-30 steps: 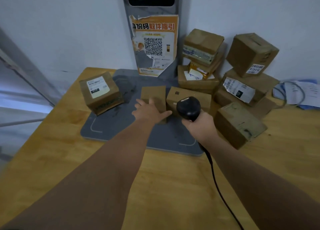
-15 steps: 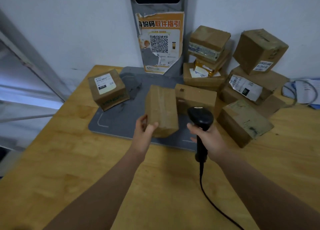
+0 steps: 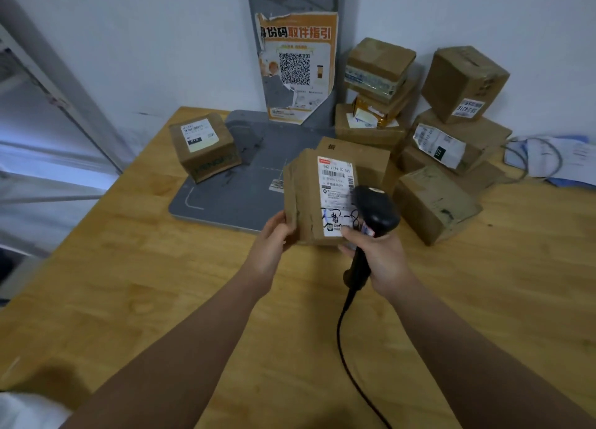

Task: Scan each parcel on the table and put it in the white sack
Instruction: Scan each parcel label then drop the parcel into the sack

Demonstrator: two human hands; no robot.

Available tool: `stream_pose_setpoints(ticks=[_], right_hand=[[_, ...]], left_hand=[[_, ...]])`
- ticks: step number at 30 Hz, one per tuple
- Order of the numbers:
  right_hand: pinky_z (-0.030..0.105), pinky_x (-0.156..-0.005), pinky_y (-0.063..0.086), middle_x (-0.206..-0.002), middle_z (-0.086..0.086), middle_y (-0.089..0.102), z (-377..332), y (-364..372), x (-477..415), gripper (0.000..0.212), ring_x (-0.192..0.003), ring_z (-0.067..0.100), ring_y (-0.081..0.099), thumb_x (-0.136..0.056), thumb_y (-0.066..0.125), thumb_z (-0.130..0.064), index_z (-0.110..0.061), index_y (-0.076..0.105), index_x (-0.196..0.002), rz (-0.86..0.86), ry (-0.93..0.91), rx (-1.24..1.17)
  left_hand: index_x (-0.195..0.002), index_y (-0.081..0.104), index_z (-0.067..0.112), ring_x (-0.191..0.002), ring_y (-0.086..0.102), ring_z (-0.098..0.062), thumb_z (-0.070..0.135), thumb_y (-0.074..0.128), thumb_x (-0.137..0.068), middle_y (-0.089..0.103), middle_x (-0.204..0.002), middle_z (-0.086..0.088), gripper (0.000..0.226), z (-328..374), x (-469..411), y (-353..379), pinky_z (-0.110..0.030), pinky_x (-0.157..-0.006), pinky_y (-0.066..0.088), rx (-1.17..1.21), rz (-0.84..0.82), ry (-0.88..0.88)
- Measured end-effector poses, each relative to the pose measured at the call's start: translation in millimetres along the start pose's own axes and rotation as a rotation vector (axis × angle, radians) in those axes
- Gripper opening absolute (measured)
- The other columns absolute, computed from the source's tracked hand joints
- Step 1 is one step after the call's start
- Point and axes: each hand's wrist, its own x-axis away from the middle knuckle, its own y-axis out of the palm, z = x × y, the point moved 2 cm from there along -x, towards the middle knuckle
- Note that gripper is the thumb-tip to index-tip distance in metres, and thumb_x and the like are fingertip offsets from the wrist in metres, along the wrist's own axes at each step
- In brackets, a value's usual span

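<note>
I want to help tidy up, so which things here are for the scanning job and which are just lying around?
For the job: held parcel, gripped by the left hand; black scanner in the right hand; labelled parcel on the grey pad; parcel pile by the wall.
Lying about: QR poster; papers, far right.
</note>
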Motion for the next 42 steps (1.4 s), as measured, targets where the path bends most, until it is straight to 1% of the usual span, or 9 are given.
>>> stream_pose_setpoints(ticks=[2,5,9,14,18,23,29,36,42], right_hand=[[0.036,-0.09,0.056,-0.098,0.002,0.075,-1.5,5.0,3.9,0.023,-0.096,0.018,0.07,-0.079,0.078,-0.007,-0.017,0.07,-0.097,0.018,-0.086,0.18],[0.016,-0.074,0.054,-0.1,-0.003,0.072,-4.8,11.0,9.2,0.034,-0.096,0.011,0.068,-0.079,0.077,-0.01,-0.013,0.066,-0.111,-0.016,-0.167,0.352],[0.032,-0.089,0.053,-0.112,0.0,0.062,-5.4,9.2,13.4,0.039,-0.101,0.013,0.063,-0.07,0.082,-0.031,-0.02,0.064,-0.103,0.056,-0.251,0.588],[0.033,-0.067,0.059,-0.063,0.001,0.069,-10.3,16.6,35.4,0.013,-0.061,0.02,0.067,-0.084,0.075,-0.019,-0.007,0.07,-0.086,-0.068,-0.109,0.39],[0.033,-0.065,0.057,-0.072,0.014,0.07,-8.2,21.0,48.1,0.017,-0.058,0.018,0.064,-0.085,0.074,-0.02,-0.004,0.07,-0.083,-0.05,-0.108,0.382],[0.03,-0.052,0.044,-0.058,0.007,0.059,-8.4,24.6,57.7,0.021,-0.05,0.019,0.052,-0.083,0.074,-0.021,-0.002,0.066,-0.075,-0.099,-0.088,0.442],[0.032,-0.055,0.047,-0.056,0.006,0.058,-8.6,28.9,60.1,0.026,-0.048,0.014,0.054,-0.083,0.073,-0.024,-0.004,0.066,-0.07,-0.008,-0.182,0.665],[0.034,-0.056,0.051,-0.059,0.012,0.062,-11.1,27.3,57.0,0.026,-0.047,0.017,0.057,-0.083,0.073,-0.025,0.0,0.069,-0.076,0.031,-0.131,0.606],[0.034,-0.058,0.049,-0.052,0.008,0.06,-10.9,27.0,57.4,0.025,-0.045,0.017,0.055,-0.084,0.071,-0.024,-0.004,0.067,-0.069,0.006,-0.095,0.554]], left_hand=[[-0.129,0.047,0.024,-0.107,0.056,-0.004,0.05,0.056,-0.089,0.059,-0.119,0.01,0.048,7.8,3.0,3.0,-0.024,-0.089,0.044,-0.096,-0.1,-0.041],[-0.118,0.05,0.021,-0.1,0.06,-0.009,0.041,0.069,-0.085,0.063,-0.109,0.008,0.043,8.4,1.0,-2.6,-0.026,-0.082,0.05,-0.169,-0.104,-0.121],[-0.118,0.056,0.017,-0.102,0.064,-0.016,0.029,0.077,-0.079,0.068,-0.111,-0.001,0.047,-4.2,-1.8,-19.8,-0.034,-0.09,0.053,-0.141,-0.053,-0.151],[-0.111,0.051,0.02,-0.103,0.062,-0.015,0.025,0.079,-0.078,0.063,-0.11,0.003,0.044,-15.5,5.6,-29.1,-0.034,-0.09,0.051,-0.062,0.012,-0.152],[-0.119,0.05,0.015,-0.092,0.064,-0.009,0.023,0.078,-0.078,0.064,-0.11,0.003,0.051,-22.6,10.4,-30.7,-0.023,-0.072,0.047,-0.08,0.028,-0.153],[-0.14,0.034,0.009,-0.091,0.062,-0.007,0.028,0.084,-0.071,0.059,-0.113,0.005,0.087,-31.2,8.1,-34.6,-0.031,-0.087,0.042,-0.085,0.046,-0.187],[-0.143,0.03,0.009,-0.09,0.061,-0.007,0.028,0.084,-0.071,0.057,-0.115,0.003,0.091,-35.1,4.7,-34.0,-0.043,-0.108,0.04,-0.076,0.048,-0.173],[-0.144,0.03,0.011,-0.108,0.06,-0.019,0.035,0.087,-0.065,0.056,-0.132,-0.006,0.1,-34.9,3.5,-39.5,-0.047,-0.107,0.04,-0.1,0.054,-0.166],[-0.143,0.028,0.008,-0.091,0.061,-0.01,0.027,0.083,-0.072,0.055,-0.131,-0.007,0.092,-37.0,2.5,-42.5,-0.042,-0.104,0.043,-0.111,0.1,-0.167]])
